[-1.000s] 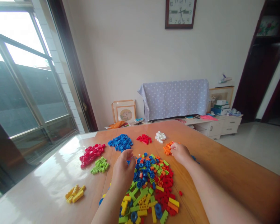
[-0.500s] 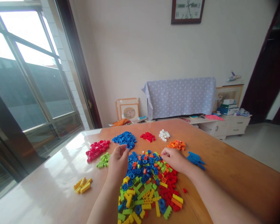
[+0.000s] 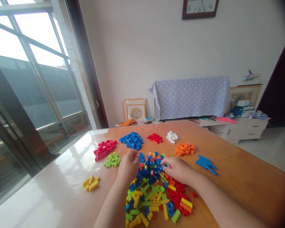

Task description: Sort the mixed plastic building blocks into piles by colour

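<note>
A mixed heap of toy building bricks [image 3: 154, 190] in blue, green, yellow, red and orange lies on the table in front of me. My left hand [image 3: 129, 164] is at the heap's left edge with its fingers curled closed. Whatever those fingers hold, if anything, is hidden. Over the heap's upper right part, my right hand [image 3: 178, 169] reaches down among blue pieces, thumb and forefinger slightly apart. No brick can be made out in it. Round blue pieces [image 3: 146, 172] lie between the two hands.
Sorted piles ring the heap: yellow [image 3: 91, 183], green [image 3: 112, 160], dark pink [image 3: 105, 149], blue [image 3: 131, 140], red [image 3: 155, 138], white [image 3: 172, 136], orange [image 3: 185, 148] and long blue bricks [image 3: 206, 164]. The glossy wooden table [image 3: 237, 177] has a far edge before a white cabinet [image 3: 244, 129].
My right hand has dropped lower into the heap, away from the orange pile, and its fingers have parted. My left hand has come slightly nearer, off the blue pile. The view has turned left.
</note>
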`<state>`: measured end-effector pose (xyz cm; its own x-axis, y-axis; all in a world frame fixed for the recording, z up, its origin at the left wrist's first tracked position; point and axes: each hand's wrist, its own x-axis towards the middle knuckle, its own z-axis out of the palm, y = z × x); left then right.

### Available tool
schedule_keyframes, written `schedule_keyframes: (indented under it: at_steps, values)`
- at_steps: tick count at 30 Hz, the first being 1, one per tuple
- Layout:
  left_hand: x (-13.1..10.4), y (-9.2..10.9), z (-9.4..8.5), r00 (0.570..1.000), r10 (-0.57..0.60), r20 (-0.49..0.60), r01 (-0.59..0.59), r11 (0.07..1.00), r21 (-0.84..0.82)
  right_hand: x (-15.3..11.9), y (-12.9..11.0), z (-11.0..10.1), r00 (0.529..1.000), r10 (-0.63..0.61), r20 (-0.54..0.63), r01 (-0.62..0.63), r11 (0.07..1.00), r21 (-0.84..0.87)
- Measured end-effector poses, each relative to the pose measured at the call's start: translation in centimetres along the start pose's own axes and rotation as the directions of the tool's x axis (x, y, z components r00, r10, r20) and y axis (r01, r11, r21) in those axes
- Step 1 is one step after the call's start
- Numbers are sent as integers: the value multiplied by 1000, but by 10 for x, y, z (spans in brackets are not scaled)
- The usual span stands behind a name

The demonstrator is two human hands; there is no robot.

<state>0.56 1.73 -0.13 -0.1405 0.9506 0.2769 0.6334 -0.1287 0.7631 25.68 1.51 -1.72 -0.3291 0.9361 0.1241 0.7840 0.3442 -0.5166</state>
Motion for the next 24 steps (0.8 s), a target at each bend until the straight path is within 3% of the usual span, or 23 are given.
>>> schedule_keyframes:
  at_steps: [6, 10, 13, 17, 20, 24]
  values:
    - [1, -1, 0, 1000, 24, 12, -24, 999, 35, -1, -7, 7, 999, -39, -11, 40, 997, 68]
    - [-1, -1, 3, 1000, 15, 27, -16, 999, 33, -1, -12, 10, 998, -57, -18, 57, 998, 8]
    - [-5, -1, 9, 992, 41, 123, -46, 998, 44, 0, -12, 12, 996, -90, -16, 89, 994, -55]
    - [-13, 2, 16, 948, 183, 261, -211, 974, 82, 0, -12, 12, 993, -114, 5, 114, 991, -68]
    - [-17, 5, 18, 920, 239, 311, -288, 949, 125, 0, -8, 11, 995, -104, 0, 104, 995, -6]
    - [-20, 8, 19, 905, 239, 352, -309, 938, 157, 1, 6, 11, 999, -29, -13, 31, 984, 177]
